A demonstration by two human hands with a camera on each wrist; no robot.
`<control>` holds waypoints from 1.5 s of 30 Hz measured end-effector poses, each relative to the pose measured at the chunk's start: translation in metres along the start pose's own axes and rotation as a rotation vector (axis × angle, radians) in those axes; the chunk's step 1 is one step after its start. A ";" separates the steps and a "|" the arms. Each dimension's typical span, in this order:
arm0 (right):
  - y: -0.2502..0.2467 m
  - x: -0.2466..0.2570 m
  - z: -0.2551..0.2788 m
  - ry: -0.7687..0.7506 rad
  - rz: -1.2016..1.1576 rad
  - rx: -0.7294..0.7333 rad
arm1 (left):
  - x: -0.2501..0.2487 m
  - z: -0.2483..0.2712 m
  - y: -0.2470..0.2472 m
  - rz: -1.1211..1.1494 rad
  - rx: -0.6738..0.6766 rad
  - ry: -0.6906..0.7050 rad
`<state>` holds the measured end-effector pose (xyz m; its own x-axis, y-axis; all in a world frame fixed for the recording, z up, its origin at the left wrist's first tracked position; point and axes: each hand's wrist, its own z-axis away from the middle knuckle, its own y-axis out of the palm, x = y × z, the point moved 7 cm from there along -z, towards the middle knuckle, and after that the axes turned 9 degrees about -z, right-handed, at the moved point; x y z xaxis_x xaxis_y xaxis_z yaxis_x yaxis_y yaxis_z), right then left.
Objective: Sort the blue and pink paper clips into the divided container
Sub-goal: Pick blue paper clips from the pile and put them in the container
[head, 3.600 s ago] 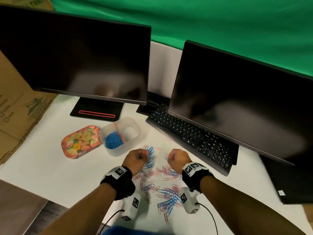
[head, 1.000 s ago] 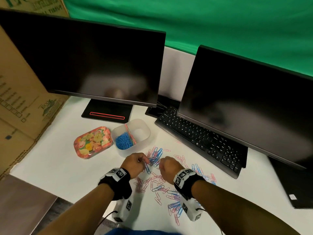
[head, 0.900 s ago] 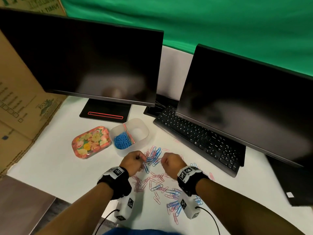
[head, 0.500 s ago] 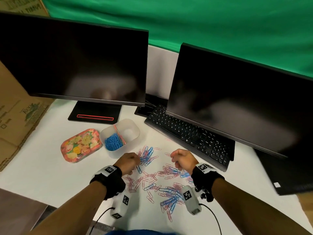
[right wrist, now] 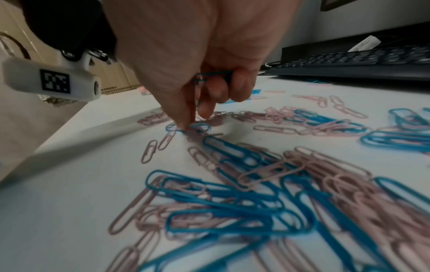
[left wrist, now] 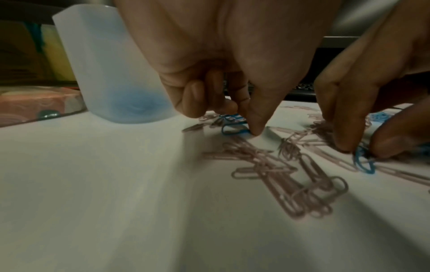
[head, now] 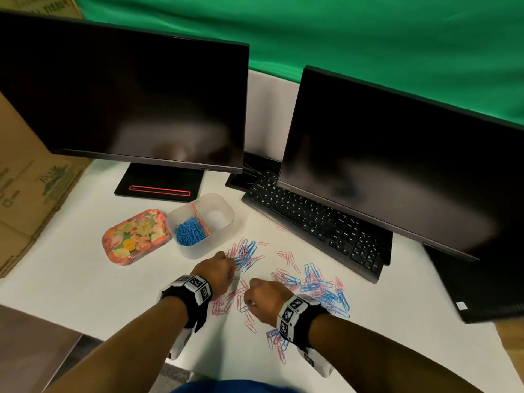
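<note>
Blue and pink paper clips (head: 286, 279) lie scattered on the white table. The translucent divided container (head: 226, 222) stands behind them, with blue clips (head: 188, 235) in its left compartment; the right compartment looks bare. My left hand (head: 231, 265) is just in front of the container, fingers curled, its thumb and forefinger (left wrist: 249, 121) pinching a blue clip (left wrist: 232, 129) on the table. My right hand (head: 246, 303) is close beside it, nearer to me. It holds blue clips (right wrist: 214, 75) in its curled fingers, and its fingertips (right wrist: 193, 121) pinch another blue clip (right wrist: 200, 127).
A floral tin (head: 136, 239) lies left of the container. Behind stand two dark monitors (head: 127, 103), and a black keyboard (head: 317, 222) lies under the right one. Cardboard (head: 28, 180) leans at the left. The table's near edge runs just below my wrists.
My right hand has moved left and nearer to me, from the far side of the pile to just beside the left hand. The left hand has stayed near the container.
</note>
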<state>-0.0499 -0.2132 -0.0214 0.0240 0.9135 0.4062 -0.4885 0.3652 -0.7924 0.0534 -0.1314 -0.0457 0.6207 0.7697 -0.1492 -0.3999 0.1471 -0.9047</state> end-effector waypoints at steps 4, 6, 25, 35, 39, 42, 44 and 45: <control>0.002 -0.007 0.000 0.041 0.039 0.026 | 0.000 0.003 -0.003 0.129 -0.064 0.008; 0.000 -0.010 0.001 0.050 0.053 0.035 | 0.003 0.005 -0.004 0.196 -0.086 -0.013; -0.042 -0.023 -0.008 0.086 -0.509 -0.249 | 0.015 0.015 -0.009 1.341 -0.037 -0.316; -0.094 -0.015 -0.033 0.285 -1.234 -0.315 | -0.019 0.023 -0.024 2.029 0.082 -0.357; -0.106 -0.006 -0.041 0.308 -1.063 -0.291 | -0.028 0.028 -0.032 2.109 0.100 -0.347; -0.115 0.000 -0.043 0.257 -0.895 -0.286 | -0.025 0.030 -0.036 2.126 0.073 -0.385; -0.121 0.005 -0.043 0.236 -0.891 -0.291 | -0.021 0.029 -0.040 2.124 0.059 -0.379; -0.124 0.007 -0.043 0.231 -0.912 -0.296 | -0.019 0.030 -0.044 2.124 0.053 -0.372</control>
<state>0.0481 -0.2446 0.0597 0.4680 0.2607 0.8444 0.0391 0.9484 -0.3145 0.0387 -0.1343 0.0085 -0.7903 -0.1925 -0.5816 -0.1466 -0.8623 0.4847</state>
